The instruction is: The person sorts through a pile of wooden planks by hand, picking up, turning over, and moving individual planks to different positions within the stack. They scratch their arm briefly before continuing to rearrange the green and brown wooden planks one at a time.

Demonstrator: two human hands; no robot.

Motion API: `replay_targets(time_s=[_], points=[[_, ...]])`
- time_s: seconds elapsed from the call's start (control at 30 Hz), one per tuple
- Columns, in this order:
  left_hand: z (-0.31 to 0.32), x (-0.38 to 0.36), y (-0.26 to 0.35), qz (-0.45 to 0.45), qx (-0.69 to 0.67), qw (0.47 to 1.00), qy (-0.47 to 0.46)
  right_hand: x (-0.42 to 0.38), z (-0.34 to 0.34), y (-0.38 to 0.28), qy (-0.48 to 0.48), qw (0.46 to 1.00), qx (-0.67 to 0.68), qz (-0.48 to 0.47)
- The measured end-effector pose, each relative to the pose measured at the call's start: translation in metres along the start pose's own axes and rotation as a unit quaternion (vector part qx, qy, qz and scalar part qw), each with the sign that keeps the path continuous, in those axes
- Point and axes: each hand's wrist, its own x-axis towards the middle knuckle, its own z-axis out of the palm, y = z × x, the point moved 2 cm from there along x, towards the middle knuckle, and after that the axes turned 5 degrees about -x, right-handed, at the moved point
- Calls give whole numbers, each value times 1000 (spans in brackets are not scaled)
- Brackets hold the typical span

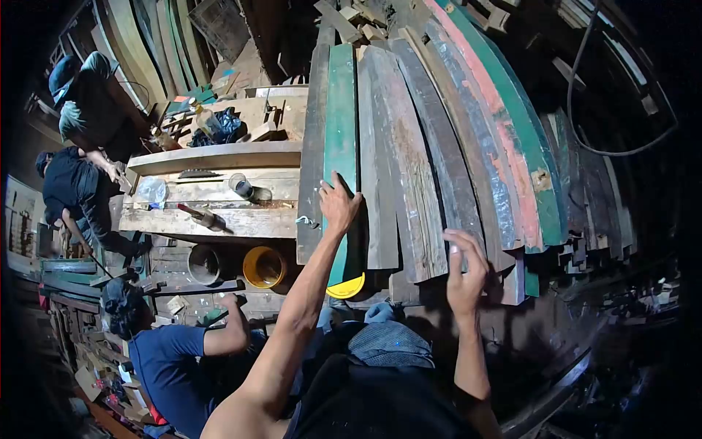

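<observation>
My left hand lies on a long board painted green, its fingers spread across the upper face. Raised in front of the near ends of the planks, my right hand has loosely curved fingers with the thumb apart and nothing visible in it. Left of the green board is a dark plank. To its right stretch a grey weathered plank and a curved plank with pink paint. A yellow round lid-like piece shows beneath the green board's near end.
A wooden workbench at left bears a glass, a red-handled tool and a bottle. Two buckets, one yellow, stand below. A person in blue sits close by; two others work farther left.
</observation>
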Motion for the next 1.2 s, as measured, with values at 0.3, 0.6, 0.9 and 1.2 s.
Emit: replay_targets(time_s=[0.3,0.6,0.9,1.2], points=[[-9,10,-2,49,3,999,-9,-58,114,18,-245,916,230,219],[-13,22,11,-97,-46,992,-60,-114,164,44,-321,838,245,367],[-12,38,-24,-143,-147,976,-71,-97,148,12,-356,819,289,345],[-50,21,-67,13,-300,954,-27,-89,120,20,-202,946,129,219]])
